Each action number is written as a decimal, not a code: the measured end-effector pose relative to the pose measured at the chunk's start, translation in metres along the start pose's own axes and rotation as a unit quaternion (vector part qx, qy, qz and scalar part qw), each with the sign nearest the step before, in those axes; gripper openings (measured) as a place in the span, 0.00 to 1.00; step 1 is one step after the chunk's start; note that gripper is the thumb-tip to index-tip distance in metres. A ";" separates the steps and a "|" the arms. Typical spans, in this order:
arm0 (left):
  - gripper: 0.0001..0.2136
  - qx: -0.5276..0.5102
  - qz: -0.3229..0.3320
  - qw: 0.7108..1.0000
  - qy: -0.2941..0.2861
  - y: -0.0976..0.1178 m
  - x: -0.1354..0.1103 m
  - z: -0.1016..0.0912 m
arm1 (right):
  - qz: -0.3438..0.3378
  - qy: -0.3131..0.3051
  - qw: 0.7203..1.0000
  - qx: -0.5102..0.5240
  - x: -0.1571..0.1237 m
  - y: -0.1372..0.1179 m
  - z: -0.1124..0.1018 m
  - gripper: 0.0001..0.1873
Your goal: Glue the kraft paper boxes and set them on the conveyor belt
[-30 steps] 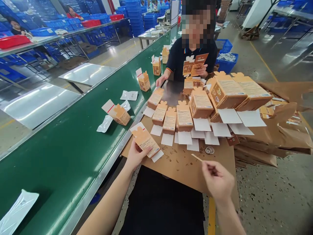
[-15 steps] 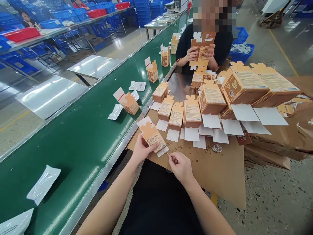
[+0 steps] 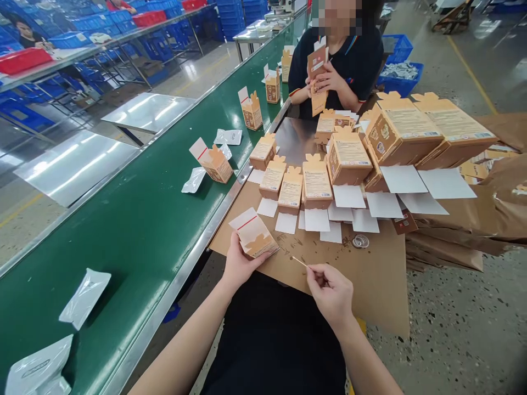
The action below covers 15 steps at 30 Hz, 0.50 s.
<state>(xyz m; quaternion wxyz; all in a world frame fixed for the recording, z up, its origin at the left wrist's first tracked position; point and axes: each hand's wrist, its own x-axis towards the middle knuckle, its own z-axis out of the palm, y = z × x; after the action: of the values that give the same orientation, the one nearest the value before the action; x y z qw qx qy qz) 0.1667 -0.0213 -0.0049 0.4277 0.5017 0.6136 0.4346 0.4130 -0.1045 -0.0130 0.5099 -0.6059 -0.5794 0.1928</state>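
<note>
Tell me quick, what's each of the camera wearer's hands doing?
Left hand: closed, holding a small carton.
Right hand: closed, pinching a thin stick.

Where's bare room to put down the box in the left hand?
Cardboard sheet bounded by the right hand, clear dish and the sheet's right edge. Also green belt between lower-left pouches and the pouch by the belt box. Crowded: beyond the dish, boxes and white flaps.

carton [image 3: 256, 235] tilted, stick [image 3: 300, 261] apparently drawn back
</note>
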 end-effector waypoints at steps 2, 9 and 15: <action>0.38 0.023 0.001 1.000 -0.009 -0.001 -0.005 0.003 | 0.014 0.008 1.000 -0.002 -0.004 -0.001 -0.017 0.14; 0.34 0.059 -0.004 0.998 -0.008 -0.010 -0.007 0.012 | 0.040 0.005 0.999 -0.003 -0.019 -0.007 -0.038 0.13; 0.33 0.112 0.033 0.992 0.038 -0.016 0.000 -0.005 | -0.011 -0.016 1.000 0.023 -0.018 -0.014 -0.025 0.14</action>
<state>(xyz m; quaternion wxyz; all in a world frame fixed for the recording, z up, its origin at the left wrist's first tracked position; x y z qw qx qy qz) 0.1583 -0.0233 -0.0187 0.3305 0.5495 0.6573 0.3959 0.4220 -0.1335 0.0029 0.5169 -0.5841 -0.5895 0.2103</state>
